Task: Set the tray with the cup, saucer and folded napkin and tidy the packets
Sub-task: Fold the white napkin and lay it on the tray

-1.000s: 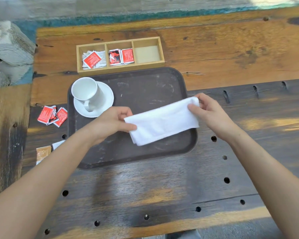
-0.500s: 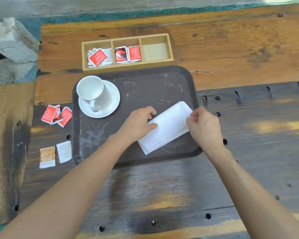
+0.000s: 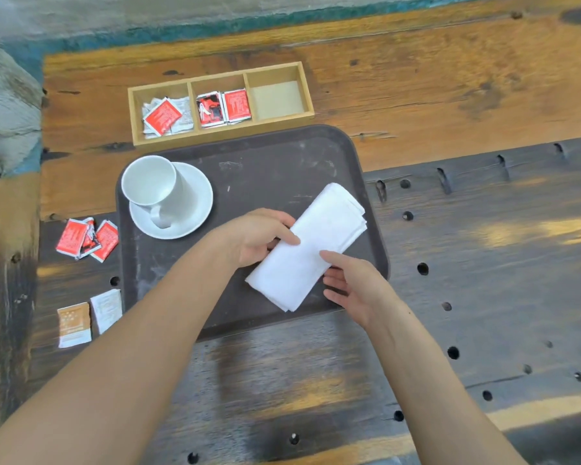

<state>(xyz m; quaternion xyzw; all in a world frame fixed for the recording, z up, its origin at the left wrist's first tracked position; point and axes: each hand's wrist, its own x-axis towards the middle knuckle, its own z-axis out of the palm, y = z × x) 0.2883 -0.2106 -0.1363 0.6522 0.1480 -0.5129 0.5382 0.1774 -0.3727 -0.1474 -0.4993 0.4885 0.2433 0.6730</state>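
A dark brown tray (image 3: 265, 169) lies on the wooden table. At its far left corner a white cup (image 3: 148, 179) stands on a white saucer (image 3: 195, 203), handle toward me. The folded white napkin (image 3: 319, 229) lies diagonally on the tray's right half. My left hand (image 3: 252, 236) pinches its left long edge, thumb on top. At the napkin's near right edge my right hand (image 3: 356, 286) has its thumb on the cloth and its fingers spread at the edge. Loose red packets (image 3: 88, 238), an orange packet (image 3: 74, 325) and a white packet (image 3: 107, 308) lie left of the tray.
A three-compartment wooden box (image 3: 220, 135) sits just beyond the tray. Its left and middle sections hold red and white packets, and its right section holds none. A grey stone block (image 3: 7, 112) stands at the far left. The dark board near me has several holes.
The napkin, held up over the tray a second ago, now lies on the tray's right half. Both hands have slid to its long edges, and my right hand has come nearer me.
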